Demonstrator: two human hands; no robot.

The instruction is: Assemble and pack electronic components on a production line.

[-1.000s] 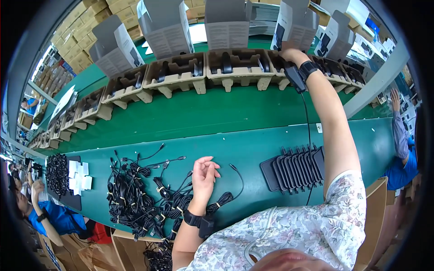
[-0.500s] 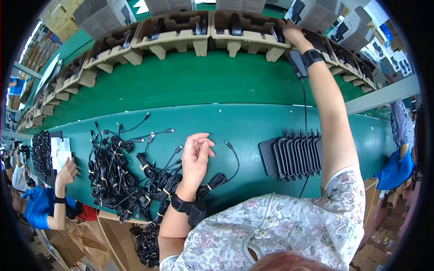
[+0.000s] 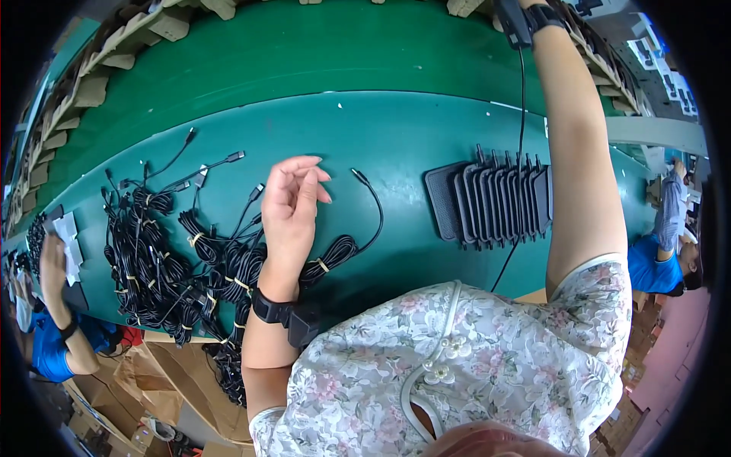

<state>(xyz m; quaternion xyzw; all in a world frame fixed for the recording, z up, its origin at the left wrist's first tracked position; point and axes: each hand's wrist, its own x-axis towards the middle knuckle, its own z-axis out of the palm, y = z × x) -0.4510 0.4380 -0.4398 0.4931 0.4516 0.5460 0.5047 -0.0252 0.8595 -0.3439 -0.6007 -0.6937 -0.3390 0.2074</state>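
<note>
On either side of the left hand (image 3: 293,198), black cables (image 3: 141,263), bundled

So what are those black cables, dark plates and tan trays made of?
Cables: probably rubbery plastic, slightly glossy, judging by the smooth, flexible coils catching light.
Plates: perhaps moulded plastic, mostly matte, with rounded corners and little shine; coated metal is possible.
Trays, cut off by the picture's edge: likely moulded paper pulp, given the dull tan surface and stubby feet.

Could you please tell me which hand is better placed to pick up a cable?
Probably the left hand: it looks empty, beside the cables, while the right hand is far forward, mostly cut off by the picture's edge.
</note>
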